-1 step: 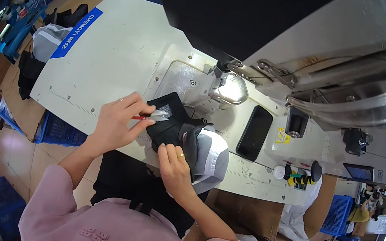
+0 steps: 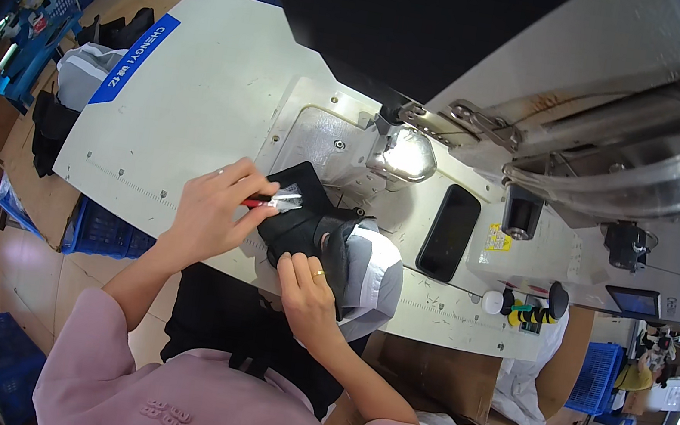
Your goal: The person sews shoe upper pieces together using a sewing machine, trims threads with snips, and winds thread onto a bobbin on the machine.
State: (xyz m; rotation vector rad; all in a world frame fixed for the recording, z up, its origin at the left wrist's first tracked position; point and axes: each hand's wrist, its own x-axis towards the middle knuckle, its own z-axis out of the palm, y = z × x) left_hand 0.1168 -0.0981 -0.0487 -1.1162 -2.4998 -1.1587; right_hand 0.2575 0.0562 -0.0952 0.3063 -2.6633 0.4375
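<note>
My left hand [image 2: 217, 206] is closed in a pinch around a slim red tool [image 2: 256, 202]. Its clear, shiny flat end lies over a black fabric piece [image 2: 296, 228] on the machine table. With fingers curled, my right hand [image 2: 307, 295] grips the near edge of that black fabric. A white and grey fabric part [image 2: 373, 274] adjoins the black piece on its right and bulges over the table's front edge. Just beyond the fabric stands the sewing machine's lit needle area [image 2: 405, 154]. How the fabric parts are joined is hidden by folds and my fingers.
A black phone [image 2: 448, 232] lies on the white machine table [image 2: 221, 65], right of the fabric. The machine head [image 2: 581, 107] overhangs the right side. Small thread spools [image 2: 521, 312] stand near the right front edge. Cardboard boxes [image 2: 439, 370] and blue crates [image 2: 107, 232] are below the table.
My left hand and the red tool have shifted slightly right and up over the black fabric. My right hand has kept its place and grip.
</note>
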